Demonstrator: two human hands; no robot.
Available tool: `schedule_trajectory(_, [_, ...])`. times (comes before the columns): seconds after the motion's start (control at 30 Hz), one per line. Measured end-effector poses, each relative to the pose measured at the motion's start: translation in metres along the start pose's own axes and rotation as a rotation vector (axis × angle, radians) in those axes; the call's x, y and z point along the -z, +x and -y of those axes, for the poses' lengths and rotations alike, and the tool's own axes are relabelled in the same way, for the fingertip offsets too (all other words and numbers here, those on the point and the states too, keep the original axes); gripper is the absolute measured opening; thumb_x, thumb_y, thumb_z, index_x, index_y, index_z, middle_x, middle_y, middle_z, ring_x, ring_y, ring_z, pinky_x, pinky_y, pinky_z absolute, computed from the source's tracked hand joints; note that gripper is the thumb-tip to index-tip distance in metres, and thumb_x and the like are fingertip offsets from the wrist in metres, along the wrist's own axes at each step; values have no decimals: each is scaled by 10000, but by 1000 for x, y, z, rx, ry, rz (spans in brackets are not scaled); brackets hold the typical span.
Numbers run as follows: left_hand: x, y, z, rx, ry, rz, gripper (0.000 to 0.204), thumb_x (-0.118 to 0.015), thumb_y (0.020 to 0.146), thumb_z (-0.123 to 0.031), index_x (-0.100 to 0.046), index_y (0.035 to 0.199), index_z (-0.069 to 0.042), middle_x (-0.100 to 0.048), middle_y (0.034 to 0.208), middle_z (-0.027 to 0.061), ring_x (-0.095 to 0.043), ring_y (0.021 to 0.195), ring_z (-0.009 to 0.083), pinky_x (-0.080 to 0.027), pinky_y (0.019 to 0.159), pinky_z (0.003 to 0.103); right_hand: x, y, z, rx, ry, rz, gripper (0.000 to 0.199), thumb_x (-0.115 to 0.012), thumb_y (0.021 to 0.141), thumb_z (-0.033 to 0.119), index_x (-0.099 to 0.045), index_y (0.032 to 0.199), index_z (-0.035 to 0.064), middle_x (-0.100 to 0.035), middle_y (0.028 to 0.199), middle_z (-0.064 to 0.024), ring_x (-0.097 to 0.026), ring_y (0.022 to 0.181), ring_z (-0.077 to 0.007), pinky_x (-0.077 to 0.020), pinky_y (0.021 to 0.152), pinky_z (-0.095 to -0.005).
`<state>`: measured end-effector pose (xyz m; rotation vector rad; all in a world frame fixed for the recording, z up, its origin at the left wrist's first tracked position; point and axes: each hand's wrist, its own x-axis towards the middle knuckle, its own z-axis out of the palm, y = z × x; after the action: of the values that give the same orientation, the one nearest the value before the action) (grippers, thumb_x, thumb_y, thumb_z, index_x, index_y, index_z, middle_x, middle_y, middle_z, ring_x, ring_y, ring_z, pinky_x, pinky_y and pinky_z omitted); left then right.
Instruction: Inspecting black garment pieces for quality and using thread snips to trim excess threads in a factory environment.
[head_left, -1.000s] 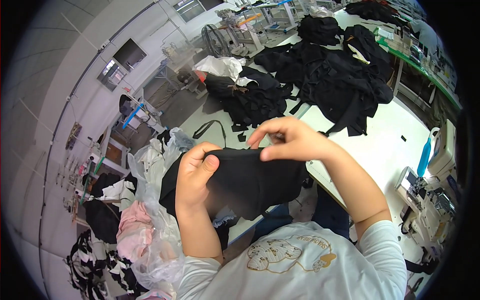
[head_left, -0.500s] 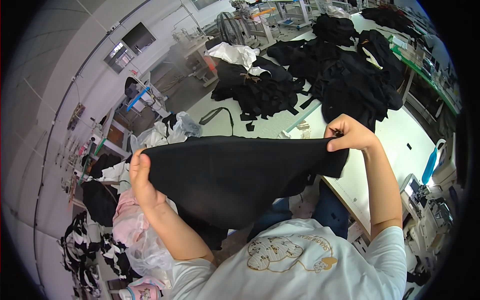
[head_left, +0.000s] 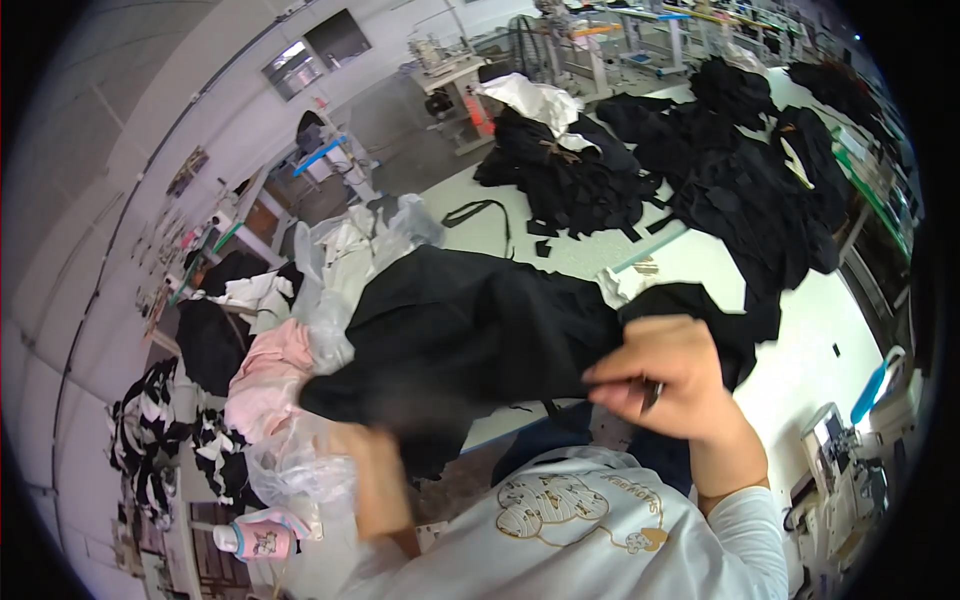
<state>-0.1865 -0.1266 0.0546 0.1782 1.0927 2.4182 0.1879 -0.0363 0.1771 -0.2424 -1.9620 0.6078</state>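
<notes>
A large piece of black fabric (head_left: 470, 325) spreads in front of me, its far part lying over the table edge. My right hand (head_left: 668, 365) is closed at its near right edge, thumb and fingers pinching the cloth. A small dark object (head_left: 652, 396) shows between the curled fingers of that hand; its kind is hard to make out. My left hand (head_left: 365, 455) is at the near left edge of the fabric, smeared by motion, so its fingers cannot be read.
Heaps of black cut fabric (head_left: 740, 180) cover the far table, with white cloth (head_left: 535, 100) on one pile. Plastic bags (head_left: 325, 320) and pink cloth (head_left: 268, 375) are at the left, near a pink bottle (head_left: 262, 540). A sewing machine (head_left: 835, 450) stands at the right.
The black fabric was stretched between both raised hands; now it is lowered and slack, spread farther out. Both hands have come down toward me, the right one also moving left. The view has shifted.
</notes>
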Motion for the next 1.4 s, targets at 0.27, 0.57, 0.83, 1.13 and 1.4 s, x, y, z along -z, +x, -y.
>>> schedule_trajectory(0.27, [7,-63,2,399,-373,863,514,-446,979,-375,-481,1370,-43,-459,1435,148,-460,1291,281,-334,1110,432,-15,-23,-15,-220,90,79,196,-751,629,-8,-722,818,36,-634,623,-56,-579,530,-165,-427,490,-272])
schedule_trajectory(0.57, [-24,15,-2,-19,414,730,501,-463,974,-373,-519,1307,-3,-507,1334,207,-497,1222,340,-373,1047,448,-44,-57,-43,-186,338,300,169,-804,685,50,-710,824,25,-644,644,-67,-604,553,-191,-448,498,-281])
schedule_trajectory(0.83, [-107,87,18,-440,1150,538,498,-480,970,-371,-557,1244,38,-554,1233,265,-534,1153,400,-412,985,463,-20,-91,-70,-422,46,147,140,-764,669,34,-697,792,31,-623,637,-59,-581,546,-177,-431,508,-278])
schedule_trajectory(1.13, [-98,121,103,-355,1735,502,555,-445,975,-410,-521,1312,25,-481,1357,289,-402,1313,434,-326,1102,452,-52,-113,-153,-730,-112,-270,80,-678,781,-3,-632,843,-23,-533,721,-10,-471,643,-75,-374,589,-231])
schedule_trajectory(1.4, [-112,155,87,-580,1698,648,359,-471,939,-242,-647,1055,48,-608,1052,318,-583,1011,472,-478,862,490,-56,-115,-167,-866,-45,-347,76,-666,822,20,-659,883,-23,-539,684,21,-447,645,-43,-387,609,-213])
